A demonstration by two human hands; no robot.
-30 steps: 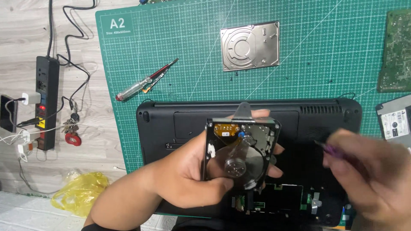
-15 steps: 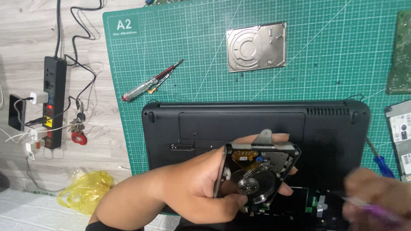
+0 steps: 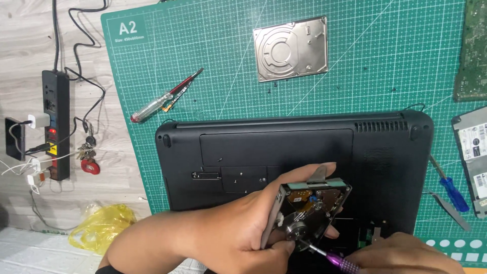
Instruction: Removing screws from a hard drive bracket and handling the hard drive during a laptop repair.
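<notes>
**Opened hard drive held over upturned laptop, screwdriver tip at its spindle**

The left hand (image 3: pixel 238 233) grips an opened metal hard drive (image 3: pixel 309 213) with its cover off, fingers wrapped round its edges, tilting it above the lower part of a black laptop lying underside up (image 3: pixel 284 147). The drive is clear of the laptop surface and is held near the bottom centre of the view.

The right hand (image 3: pixel 401 253), partly cut off by the lower frame edge, is closed on a slim purple-handled precision screwdriver (image 3: pixel 335 260). Its metal tip meets the round silver hub of the drive.

The laptop rests on a green gridded cutting mat (image 3: pixel 213 61). On the mat above it lies a flat silver hard drive cover plate (image 3: pixel 290 49). To the left of the plate lies a red-and-clear-handled screwdriver (image 3: pixel 165 97). A blue-handled screwdriver (image 3: pixel 449 185) lies to the right of the laptop. A black power strip (image 3: pixel 56 124) sits on the wooden surface left of the mat, with a crumpled yellow plastic bag (image 3: pixel 101 228) below it.
</notes>
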